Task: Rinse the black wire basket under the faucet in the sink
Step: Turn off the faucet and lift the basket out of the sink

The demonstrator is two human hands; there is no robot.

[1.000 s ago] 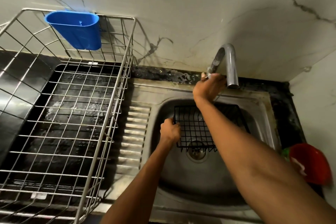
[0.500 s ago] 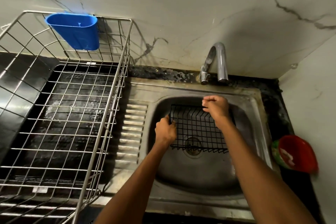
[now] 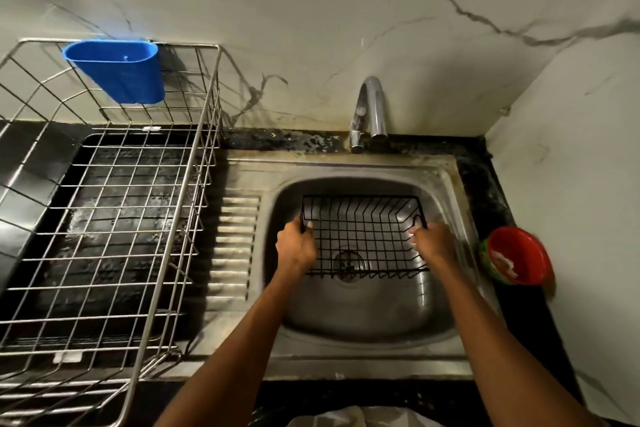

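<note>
Setting: a marble-veined wall fills the top of the frame, above a dark counter with a steel sink (image 3: 446,180) at centre right.
Faucet: the faucet (image 3: 372,107) stands at upper centre, behind the sink bowl; no stream of water can be made out.
Basket: the black wire basket (image 3: 363,229) sits inside the bowl at centre frame, open side up, over the drain (image 3: 349,262).
Left grip: the left hand (image 3: 298,246) curls round the wire at the basket's left rim.
Right grip: the right hand (image 3: 433,243) curls round the wire at the right rim; the basket spans between the two hands, which lie on its nearer half.
Handling: thin welded wire, so probably light and stiff; wet coated wire may be slippery, so the thicker rim rods at the two short sides look the best hold.
Position to spout: the basket lies below and in front of the spout, not plainly under it.
Nearby: a large metal dish rack (image 3: 114,204) fills the left of the frame, with a blue cup (image 3: 117,73) hung on its back rail; a red bowl (image 3: 516,253) lies at the right edge.
</note>
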